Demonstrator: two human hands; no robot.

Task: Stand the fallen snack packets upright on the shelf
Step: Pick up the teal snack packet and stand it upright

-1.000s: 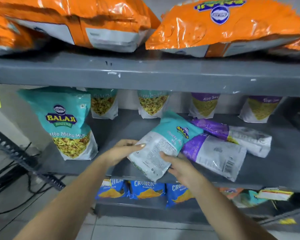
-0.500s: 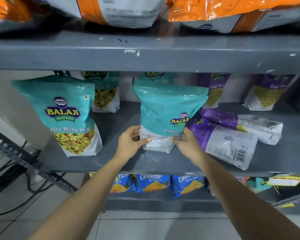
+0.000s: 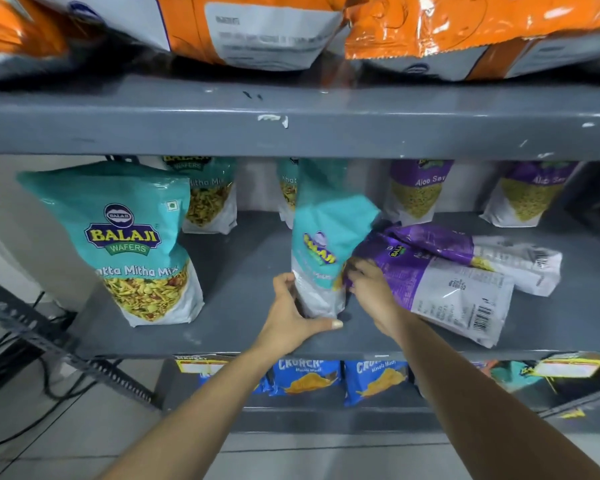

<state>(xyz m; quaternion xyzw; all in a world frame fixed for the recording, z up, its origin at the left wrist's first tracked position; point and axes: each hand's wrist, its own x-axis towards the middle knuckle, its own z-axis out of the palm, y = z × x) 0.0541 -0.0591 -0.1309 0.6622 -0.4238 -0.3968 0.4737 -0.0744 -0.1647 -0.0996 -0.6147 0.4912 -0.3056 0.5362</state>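
Forearms reach up from the bottom edge to the middle shelf (image 3: 222, 327), and both hands close on one teal Khatta Mitha Mix packet (image 3: 321, 251) standing there, turned edge-on and a little twisted. The left hand (image 3: 291, 318) wraps the packet's white base from its left side, thumb stretched flat along the shelf under the base, the fingers curled against the packet's side; that grip is closed on the packet. The right hand (image 3: 373, 294) presses in from the other side at the lower edge, its fingers bent onto the packet where it meets a purple Aloo Sev packet (image 3: 440, 285), and this grip too is shut against the teal packet. The purple packet lies flat just right of the right hand, its barcode end toward the shelf's front edge, and a second purple packet (image 3: 482, 254) lies on its side just behind it, touching it. Well to the left of the left hand a larger teal Balaji Wafers packet (image 3: 132, 247) stands upright near the front. Below the hands, on the lower shelf, blue Crunchex packets (image 3: 305, 377) stand in a row. Farther back from the hands, along the rear of the middle shelf, two teal packets (image 3: 208, 199) and two purple Aloo Sev packets (image 3: 418, 192) stand upright. Above everything, orange bags (image 3: 465, 26) lie across the top shelf (image 3: 326, 133).
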